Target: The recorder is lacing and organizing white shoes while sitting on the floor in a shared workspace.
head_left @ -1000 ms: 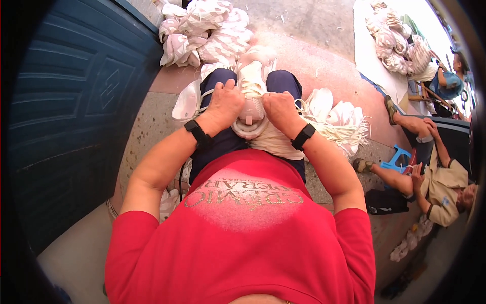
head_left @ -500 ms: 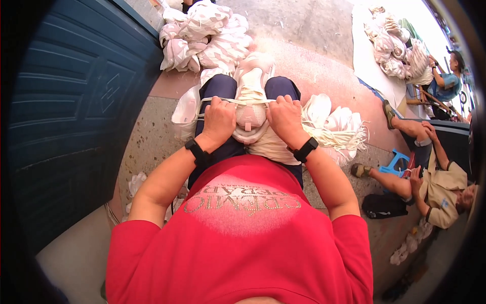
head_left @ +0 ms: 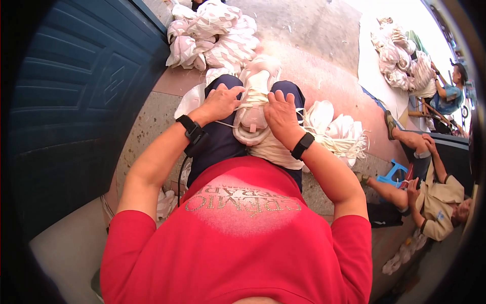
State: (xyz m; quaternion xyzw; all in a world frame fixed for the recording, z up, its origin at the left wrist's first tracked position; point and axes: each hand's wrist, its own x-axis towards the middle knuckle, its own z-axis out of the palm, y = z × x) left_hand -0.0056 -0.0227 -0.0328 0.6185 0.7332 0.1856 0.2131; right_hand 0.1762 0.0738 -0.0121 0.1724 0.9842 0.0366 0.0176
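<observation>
Currently, the left hand (head_left: 223,104) is held with fingers spread above the left edge of the lap (head_left: 215,144), fingertips at the pale shoe (head_left: 253,112); the shoe is set mid-lap, toe pointing away, its right flank part-covered by the right hand (head_left: 282,115), equally near, fingers parted. Lace contact cannot be told. Beyond the lap's far-left corner, a shoe pile (head_left: 217,35) is seen; rightward, a shoe bundle (head_left: 339,129).

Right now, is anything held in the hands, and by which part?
It cannot be told: the left hand and right hand are beside the laces of the shoe, but no grip shows clearly.
</observation>
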